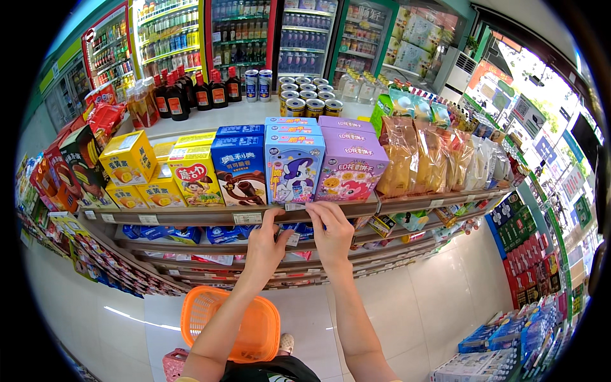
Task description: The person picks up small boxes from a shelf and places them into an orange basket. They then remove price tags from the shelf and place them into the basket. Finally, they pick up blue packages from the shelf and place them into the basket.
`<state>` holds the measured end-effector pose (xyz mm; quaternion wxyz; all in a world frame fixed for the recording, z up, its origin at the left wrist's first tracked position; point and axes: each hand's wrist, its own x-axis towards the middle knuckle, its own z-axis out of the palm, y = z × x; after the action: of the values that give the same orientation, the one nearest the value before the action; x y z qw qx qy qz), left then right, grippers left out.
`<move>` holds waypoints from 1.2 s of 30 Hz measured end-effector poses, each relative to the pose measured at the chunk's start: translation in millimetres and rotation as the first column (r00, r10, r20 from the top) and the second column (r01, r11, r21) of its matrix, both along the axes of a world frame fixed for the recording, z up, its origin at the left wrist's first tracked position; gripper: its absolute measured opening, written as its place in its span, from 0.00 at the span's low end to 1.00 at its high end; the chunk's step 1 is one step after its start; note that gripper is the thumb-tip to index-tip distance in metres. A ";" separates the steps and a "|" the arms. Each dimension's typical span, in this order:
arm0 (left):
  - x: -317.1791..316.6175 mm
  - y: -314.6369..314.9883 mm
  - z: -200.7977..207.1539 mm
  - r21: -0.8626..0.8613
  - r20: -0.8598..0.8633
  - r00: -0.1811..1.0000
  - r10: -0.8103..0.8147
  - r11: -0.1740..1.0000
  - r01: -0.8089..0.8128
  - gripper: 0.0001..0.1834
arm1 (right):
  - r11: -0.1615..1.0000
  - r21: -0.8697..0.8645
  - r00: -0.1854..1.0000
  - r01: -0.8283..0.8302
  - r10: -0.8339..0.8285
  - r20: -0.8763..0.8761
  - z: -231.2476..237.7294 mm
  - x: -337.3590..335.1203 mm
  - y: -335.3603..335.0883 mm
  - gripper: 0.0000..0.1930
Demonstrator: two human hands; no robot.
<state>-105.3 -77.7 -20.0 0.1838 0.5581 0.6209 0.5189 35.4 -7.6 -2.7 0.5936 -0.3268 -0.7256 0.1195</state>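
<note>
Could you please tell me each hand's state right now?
Left hand: fingers curled at the shelf edge; any grip cannot be told.
Right hand: fingers bent near the white label; any grip cannot be told.

The light-blue box (294, 169) bears a white pony, the lilac box (352, 167) a pink one.

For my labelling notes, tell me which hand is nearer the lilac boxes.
Right. The right hand is at the shelf edge, just below the lilac boxes; the left hand is farther off, lower and to their left.
</note>
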 end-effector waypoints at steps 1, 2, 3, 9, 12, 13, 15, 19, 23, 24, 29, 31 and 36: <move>0.3 -0.6 1.4 -0.001 -0.011 1.000 0.003 1.000 -0.003 0.25 | 1.000 0.005 1.000 0.008 -0.008 0.020 -1.3 -0.7 0.2 0.07; 0.4 -2.2 4.0 -0.005 -0.024 1.000 0.008 1.000 -0.008 0.25 | 1.000 0.007 0.999 0.014 -0.014 0.037 -3.1 -1.6 0.7 0.07; 0.3 -3.1 5.3 -0.009 -0.037 0.999 0.013 1.000 -0.013 0.25 | 1.000 0.023 0.998 0.019 -0.021 0.055 -4.8 -2.0 1.7 0.07; -4.3 -2.6 -2.7 0.044 -0.092 0.996 0.006 0.999 -0.002 0.23 | 0.983 0.168 0.983 0.078 -0.104 0.154 -4.5 -4.9 3.8 0.09; -2.8 -5.3 1.0 0.033 -0.084 0.996 -0.011 0.999 0.013 0.22 | 0.977 0.192 0.980 0.099 -0.128 0.149 -5.6 -4.5 5.6 0.10; -1.7 -5.6 1.5 0.034 -0.065 0.998 -0.025 0.999 0.028 0.22 | 0.975 0.196 0.979 0.107 -0.137 0.149 -6.1 -3.5 5.8 0.10; 0.8 -6.1 2.7 0.038 -0.029 0.998 -0.055 0.998 0.056 0.21 | 0.971 0.204 0.977 0.126 -0.157 0.144 -5.5 -0.1 7.1 0.10; 12.0 -3.6 8.3 0.062 -0.050 0.992 -0.117 0.991 0.120 0.23 | 0.950 0.246 0.965 0.192 -0.229 0.128 0.0 16.5 15.2 0.11; 27.5 4.3 9.9 0.077 -0.031 0.982 -0.186 0.979 0.188 0.26 | 0.913 0.302 0.930 0.276 -0.332 0.155 5.0 41.0 24.2 0.12; 31.3 7.1 8.8 0.073 -0.036 0.980 -0.198 0.977 0.200 0.26 | 0.915 0.291 0.929 0.278 -0.333 0.159 5.3 46.0 26.1 0.11; 49.0 17.0 11.9 0.043 -0.077 0.972 -0.222 0.973 0.226 0.31 | 0.908 0.290 0.910 0.303 -0.366 0.196 -0.9 64.3 33.5 0.10; 52.6 21.9 5.7 0.093 -0.082 0.971 -0.224 0.968 0.231 0.33 | 0.906 0.284 0.904 0.313 -0.375 0.203 -2.1 66.5 33.8 0.10; 56.8 23.2 13.0 0.049 -0.039 0.967 -0.251 0.966 0.253 0.36 | 0.893 0.304 0.887 0.331 -0.405 0.222 -6.0 70.1 33.9 0.10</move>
<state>-48.5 -54.5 -7.0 0.2231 0.6454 0.5336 0.4990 105.5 26.2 -8.7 0.5344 -0.3930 -0.7353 -0.1389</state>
